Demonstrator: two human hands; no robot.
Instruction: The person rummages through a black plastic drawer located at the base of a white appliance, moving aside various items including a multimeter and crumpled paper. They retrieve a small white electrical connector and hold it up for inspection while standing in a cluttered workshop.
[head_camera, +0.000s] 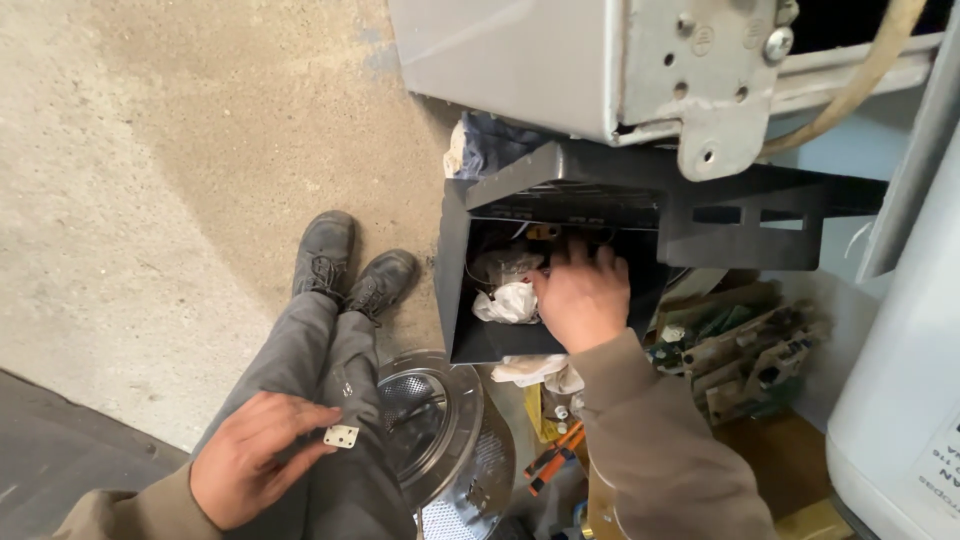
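A grey metal appliance casing (520, 60) hangs over a black open box (455, 270), beside which a steel washer drum (440, 430) lies on the concrete floor (150, 200) next to the person's grey-trousered legs and black boots (325, 250). The right hand (582, 298) reaches into the box, fingers (575, 255) curled down among crumpled white bags (508, 303), though whether they grip anything cannot be told. The left hand (250, 460) rests on the thigh, fingers slightly apart, fingertips touching a small white hinge plate (342, 436).
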